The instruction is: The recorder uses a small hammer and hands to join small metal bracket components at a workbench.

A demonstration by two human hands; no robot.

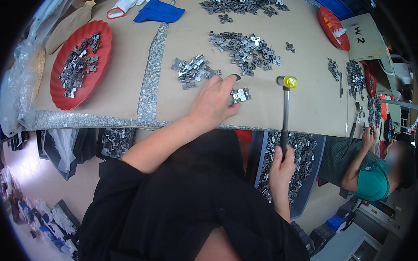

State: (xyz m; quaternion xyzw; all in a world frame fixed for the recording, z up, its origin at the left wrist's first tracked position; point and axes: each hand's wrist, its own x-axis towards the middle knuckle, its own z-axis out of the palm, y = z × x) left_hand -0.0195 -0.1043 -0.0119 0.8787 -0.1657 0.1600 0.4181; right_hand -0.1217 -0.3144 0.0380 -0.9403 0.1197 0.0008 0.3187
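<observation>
My left hand [214, 101] rests on the brown-covered table, its thumb and index finger curled around a small silver metal part [240, 95]. Something black covers one of its fingertips. My right hand [281, 170] grips the dark handle of a hammer [286, 110], just off the table's front edge. The hammer stands head away from me, its yellow-faced head over the table right of the metal part. A small heap of metal parts [192, 70] lies just beyond my left hand. Farther back sits a larger pile of them [248, 51].
A red scalloped dish [105, 81] of metal parts stands at left. White gloves [130, 1] and a blue cloth [159, 12] lie at the back. Below the edge, a grey bin [310, 180] holds many parts. A co-worker in green [372, 182] sits at right.
</observation>
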